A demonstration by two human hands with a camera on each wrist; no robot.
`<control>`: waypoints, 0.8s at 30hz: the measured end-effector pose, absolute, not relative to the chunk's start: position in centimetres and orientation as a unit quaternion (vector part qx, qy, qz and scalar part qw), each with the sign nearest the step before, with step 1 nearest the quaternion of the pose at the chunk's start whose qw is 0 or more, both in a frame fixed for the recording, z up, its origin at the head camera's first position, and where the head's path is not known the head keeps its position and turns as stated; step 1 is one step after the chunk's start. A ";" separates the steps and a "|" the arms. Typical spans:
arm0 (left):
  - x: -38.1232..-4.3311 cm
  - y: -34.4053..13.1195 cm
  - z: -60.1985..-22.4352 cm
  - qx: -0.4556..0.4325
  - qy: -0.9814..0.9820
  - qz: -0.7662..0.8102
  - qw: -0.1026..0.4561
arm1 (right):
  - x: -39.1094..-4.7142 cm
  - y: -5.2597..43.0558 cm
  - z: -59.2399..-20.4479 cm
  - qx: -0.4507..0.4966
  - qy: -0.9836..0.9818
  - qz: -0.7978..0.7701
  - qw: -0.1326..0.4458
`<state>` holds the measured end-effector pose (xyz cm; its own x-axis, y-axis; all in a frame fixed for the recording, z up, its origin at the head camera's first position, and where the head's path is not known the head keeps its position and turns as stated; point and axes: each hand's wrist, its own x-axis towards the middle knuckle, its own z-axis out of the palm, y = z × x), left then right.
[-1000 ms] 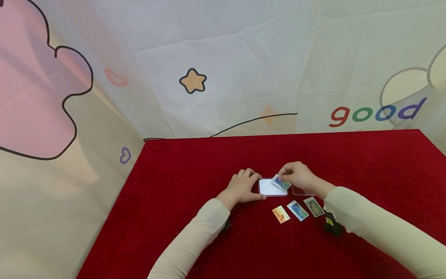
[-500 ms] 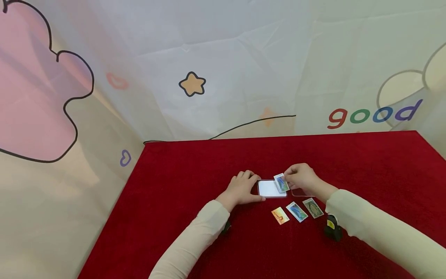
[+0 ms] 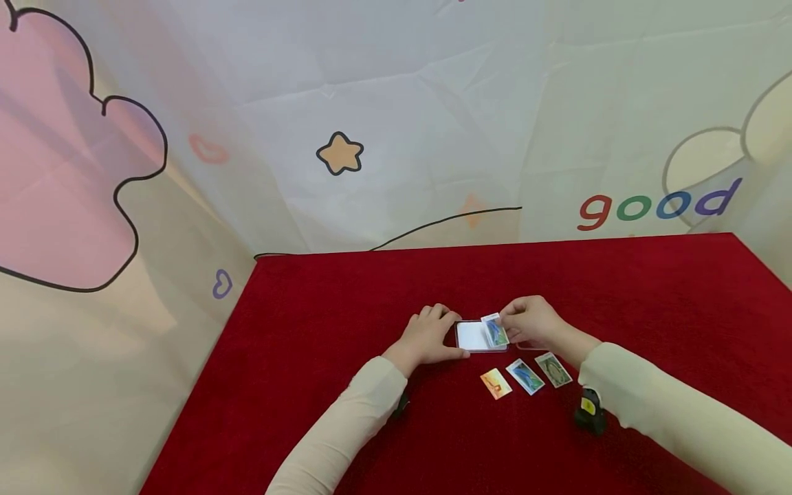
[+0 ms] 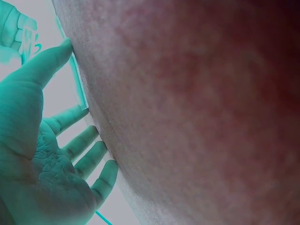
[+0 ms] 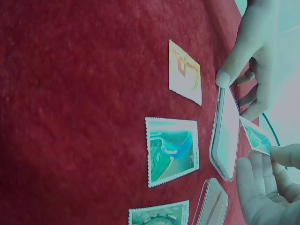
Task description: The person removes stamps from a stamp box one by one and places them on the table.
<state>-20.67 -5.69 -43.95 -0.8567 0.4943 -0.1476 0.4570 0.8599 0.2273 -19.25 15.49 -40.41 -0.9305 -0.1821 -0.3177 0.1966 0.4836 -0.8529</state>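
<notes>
In the head view, my right hand (image 3: 535, 322) pinches a blue-green postage stamp (image 3: 496, 331) between thumb and fingertips, tilted over the right part of a small flat case (image 3: 471, 337) with a white inside. My left hand (image 3: 427, 335) rests at the case's left end, fingers fairly straight and spread, its thumb (image 5: 224, 78) at the near corner and index finger at the far one. Three stamps lie in front of the case: an orange one (image 3: 496, 383), a blue one (image 3: 525, 376) and a dark green one (image 3: 553, 370).
Beside the case, partly hidden under the right hand in the head view, lies a clear lid (image 5: 214, 201). Everything sits on a red cloth-covered table (image 3: 346, 295). A printed fabric backdrop (image 3: 396, 165) rises behind the table's far edge.
The pinched stamp has turned from a slanted angle to a more upright one, then shifted slightly left over the case. My left hand stays at the case.
</notes>
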 end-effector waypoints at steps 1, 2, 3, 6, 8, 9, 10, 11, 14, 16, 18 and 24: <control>-20.7 -5.7 -44.0 0.247 0.959 0.093 0.101 | -19.2 15.5 -40.4 0.003 0.840 -0.509 0.187; -20.7 -5.7 -44.0 0.247 0.959 0.095 0.101 | -19.0 15.4 -40.4 0.003 0.839 -0.510 0.188; -20.7 -5.7 -44.0 0.247 0.959 0.095 0.101 | -18.9 15.4 -40.3 0.003 0.839 -0.510 0.189; -20.7 -5.8 -44.1 0.245 0.959 0.097 0.102 | -18.6 15.3 -40.2 0.007 0.835 -0.515 0.194; -20.7 -5.8 -44.1 0.244 0.959 0.096 0.104 | -18.4 15.2 -40.2 0.012 0.830 -0.521 0.198; -20.6 -5.8 -44.1 0.244 0.959 0.097 0.104 | -18.3 15.1 -40.2 0.013 0.827 -0.525 0.200; -20.6 -5.8 -44.0 0.243 0.959 0.098 0.104 | -18.2 15.1 -40.2 0.013 0.824 -0.530 0.200; -20.6 -5.8 -44.0 0.243 0.960 0.098 0.104 | -18.1 15.0 -40.2 0.011 0.822 -0.534 0.200; -20.5 -5.8 -43.9 0.242 0.960 0.096 0.102 | -17.7 14.9 -40.3 0.006 0.816 -0.543 0.199; -20.5 -5.7 -43.9 0.243 0.960 0.095 0.099 | -17.4 14.8 -40.5 -0.001 0.814 -0.546 0.198; -20.5 -5.7 -43.9 0.245 0.960 0.093 0.098 | -17.1 14.8 -40.6 -0.005 0.811 -0.550 0.199; -20.6 -5.6 -44.0 0.247 0.960 0.093 0.095 | -16.4 14.3 -40.6 -0.020 0.799 -0.565 0.206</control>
